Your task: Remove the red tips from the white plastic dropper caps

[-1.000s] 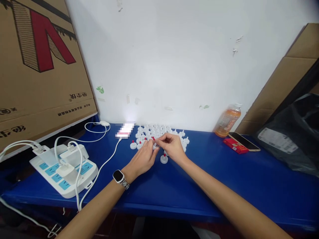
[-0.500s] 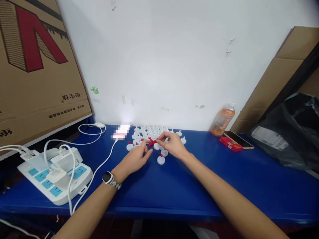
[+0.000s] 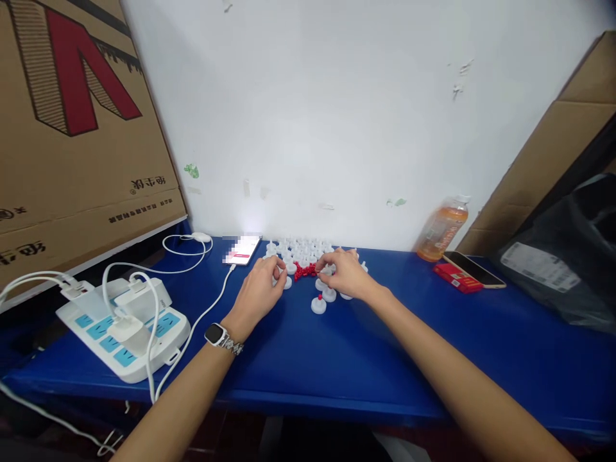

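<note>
Both of the person's hands are resting on the blue table (image 3: 337, 359) at the near edge of a cluster of small white caps (image 3: 303, 247) that is spreading back toward the white wall. The left hand (image 3: 257, 292), a smartwatch (image 3: 215, 334) sitting on its wrist, is curling its fingers narrowly around one white cap at the cluster's left side. The right hand (image 3: 347, 276) is lying palm down with fingers bent over the caps on the right; I cannot tell whether they are gripping anything. A little heap of red pieces (image 3: 305, 271) is lying on the table between the two hands. One white cap with a red tip (image 3: 318, 304) is standing apart, just in front of the right hand. A power strip (image 3: 122, 324) with chargers is sitting well to the left, and an orange drink bottle (image 3: 441, 230) is standing by the wall on the right.
</note>
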Tool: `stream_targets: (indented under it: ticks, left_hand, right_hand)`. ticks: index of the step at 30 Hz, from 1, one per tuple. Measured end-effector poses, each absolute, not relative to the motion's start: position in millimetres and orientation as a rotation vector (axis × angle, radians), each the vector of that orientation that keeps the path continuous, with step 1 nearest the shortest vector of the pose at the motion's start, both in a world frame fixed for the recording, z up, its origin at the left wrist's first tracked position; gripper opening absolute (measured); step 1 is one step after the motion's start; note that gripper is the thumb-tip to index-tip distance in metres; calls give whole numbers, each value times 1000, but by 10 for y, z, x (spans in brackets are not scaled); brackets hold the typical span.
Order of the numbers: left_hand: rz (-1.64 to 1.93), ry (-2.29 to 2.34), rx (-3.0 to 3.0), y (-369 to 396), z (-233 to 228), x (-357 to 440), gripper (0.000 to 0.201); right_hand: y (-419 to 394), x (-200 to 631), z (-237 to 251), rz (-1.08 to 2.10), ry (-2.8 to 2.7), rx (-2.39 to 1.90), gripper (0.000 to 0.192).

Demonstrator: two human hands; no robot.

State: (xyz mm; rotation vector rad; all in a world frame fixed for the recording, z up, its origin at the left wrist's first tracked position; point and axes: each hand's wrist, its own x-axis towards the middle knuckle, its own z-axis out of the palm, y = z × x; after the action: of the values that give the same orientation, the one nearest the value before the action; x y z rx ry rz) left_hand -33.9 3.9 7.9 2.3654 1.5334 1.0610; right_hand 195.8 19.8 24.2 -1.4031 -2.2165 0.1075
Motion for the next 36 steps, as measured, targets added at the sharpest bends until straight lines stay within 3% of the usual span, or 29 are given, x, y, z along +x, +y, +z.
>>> stream_targets:
  ticks: [6,10,14,19,22,24,30,36]
  left_hand:
    - [1087,1491,2384,60,38,-343,11]
    - [1091,1468,2416,72,40,-350,11]
    - [1214,1457,2472,30,77,-329,16]
    - [1301,1447,2582,-65,113,-261,36]
    - [1054,1313,2631,-79,114,-268,28]
    - [873,1225,2553,-66,115,-305,26]
    - [599,1245,2340,5,91,-419,24]
    - [517,1236,2367,29,-1,-425,15]
  right_hand:
    - [518,1531,411,12,-2384,-1385,22]
    - [666,1349,432,16,-2459,-1406,10]
    - [563,1433,418,99,-2270,-1347,12]
    - [264,1585,451,494,-2024,-1135,17]
    - [188,1616,438,712,-2002,-1041,25]
    - [200,1631,409,683,-2050,-1079,26]
    - [254,1663,348,206,-2470,-1327,7]
    - [180,1606,372,274,-2601,-1340,10]
